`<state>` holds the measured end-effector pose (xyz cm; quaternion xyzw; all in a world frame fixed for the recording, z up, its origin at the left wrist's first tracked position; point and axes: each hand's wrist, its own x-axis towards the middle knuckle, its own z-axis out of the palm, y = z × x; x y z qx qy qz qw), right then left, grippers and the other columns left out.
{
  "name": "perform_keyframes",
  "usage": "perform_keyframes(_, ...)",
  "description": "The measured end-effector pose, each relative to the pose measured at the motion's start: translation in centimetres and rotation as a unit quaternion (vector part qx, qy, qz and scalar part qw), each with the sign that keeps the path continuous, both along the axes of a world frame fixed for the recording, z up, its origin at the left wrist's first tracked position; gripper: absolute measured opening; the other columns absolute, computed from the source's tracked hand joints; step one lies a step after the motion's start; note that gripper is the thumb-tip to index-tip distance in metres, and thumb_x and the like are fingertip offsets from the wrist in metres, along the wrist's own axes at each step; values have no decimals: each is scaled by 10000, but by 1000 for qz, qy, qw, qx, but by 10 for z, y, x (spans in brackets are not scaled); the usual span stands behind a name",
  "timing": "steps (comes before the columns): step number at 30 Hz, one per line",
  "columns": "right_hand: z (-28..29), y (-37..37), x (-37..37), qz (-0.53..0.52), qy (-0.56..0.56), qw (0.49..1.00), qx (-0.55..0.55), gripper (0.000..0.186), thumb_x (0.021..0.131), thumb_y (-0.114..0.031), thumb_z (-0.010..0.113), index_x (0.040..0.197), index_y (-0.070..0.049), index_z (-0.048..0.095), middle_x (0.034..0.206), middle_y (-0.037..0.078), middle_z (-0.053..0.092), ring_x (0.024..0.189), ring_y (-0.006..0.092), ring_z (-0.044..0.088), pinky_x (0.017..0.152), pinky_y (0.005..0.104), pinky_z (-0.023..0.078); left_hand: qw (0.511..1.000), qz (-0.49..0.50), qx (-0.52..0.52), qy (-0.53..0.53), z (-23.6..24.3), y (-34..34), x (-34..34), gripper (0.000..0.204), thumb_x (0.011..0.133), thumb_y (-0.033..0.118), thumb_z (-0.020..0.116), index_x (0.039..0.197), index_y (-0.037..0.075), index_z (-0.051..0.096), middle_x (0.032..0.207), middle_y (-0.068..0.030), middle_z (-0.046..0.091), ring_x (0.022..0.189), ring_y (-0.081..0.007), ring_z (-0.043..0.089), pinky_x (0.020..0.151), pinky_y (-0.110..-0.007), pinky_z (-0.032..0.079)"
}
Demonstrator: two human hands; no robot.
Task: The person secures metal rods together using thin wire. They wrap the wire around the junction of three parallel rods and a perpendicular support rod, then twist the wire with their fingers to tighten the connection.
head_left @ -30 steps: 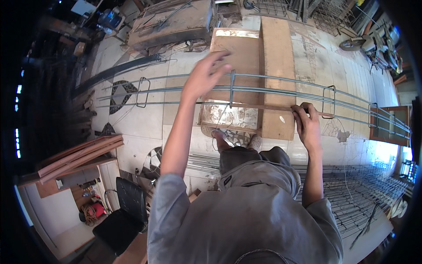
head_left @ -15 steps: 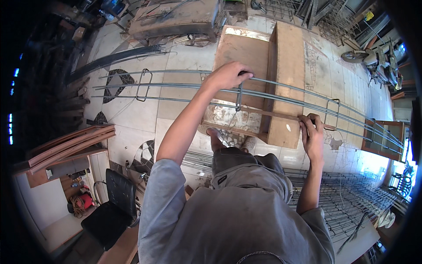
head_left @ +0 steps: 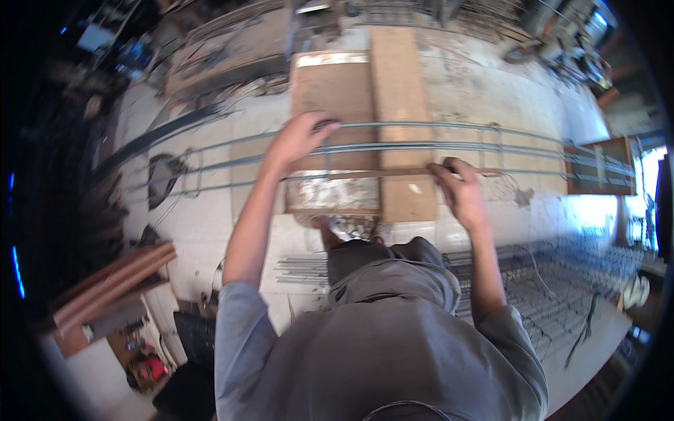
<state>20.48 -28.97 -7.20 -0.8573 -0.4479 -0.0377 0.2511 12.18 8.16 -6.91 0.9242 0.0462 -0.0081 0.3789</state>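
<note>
Grey steel rods [head_left: 421, 149] w/ grey stirrups, tan wood boards [head_left: 400, 91] under; pale, stained floor [head_left: 491, 91]; grey sweatshirt [head_left: 379, 351]; reddish-brown planks [head_left: 112, 281] at left.

The left hand [head_left: 298, 140] covers its own fingers on the rebar cage [head_left: 421, 147], whose blurred ends fade out.

rebar cage [head_left: 421, 147] | long grey steel bars with square rings | lies flat across wooden boards | thin wooden stick [head_left: 393, 172] along its near bar

Head-worn fisheye, steeply downward, close.
</note>
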Motion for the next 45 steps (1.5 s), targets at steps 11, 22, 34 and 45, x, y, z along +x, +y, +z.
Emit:
perform_keyframes(11, -5, -5, 3, 11, 19, 999, 48, 319, 879, -115, 678, 1195, -126, 715, 1082, 98, 628, 1040, 310, 608, 924, 429, 490, 848, 419, -114, -303, -6, -36, -125, 324, 1047, 232, 578, 1169, -60, 645, 1064, -159, 718, 965, -218, 690, 871, -343, 555)
perform_keyframes(22, -6, -4, 5, 18, 11, 999, 42, 351, 837, -103, 701, 1186, -137, 715, 1104, 75, 641, 1045, 306, 614, 931, 424, 492, 742, 562, -228, -284, -68, -84, -216, 260, 1046, 219, 575, 1149, -11, 639, 1026, -100, 693, 788, -126, 591, 759, -277, 509)
perform_keyframes(34, 10, 4, 3, 8, 6, 1000, 13, 243, 875, -114, 702, 1115, -131, 726, 1074, 75, 642, 1019, 297, 624, 896, 433, 489, 685, 604, -261, -312, -78, -90, -228, 216, 1037, 193, 592, 1094, -1, 670, 929, -84, 701, 758, -129, 628, 694, -265, 522)
perform_keyframes(45, 18, 8, 4, 40, 39, 998, 15, 175, 905, -32, 683, 1079, -39, 700, 1023, 130, 631, 965, 325, 629, 850, 413, 499, 681, 572, -331, -315, -64, -103, -199, 174, 1036, 145, 585, 1056, -8, 665, 893, -80, 720, 736, -112, 616, 707, -261, 503)
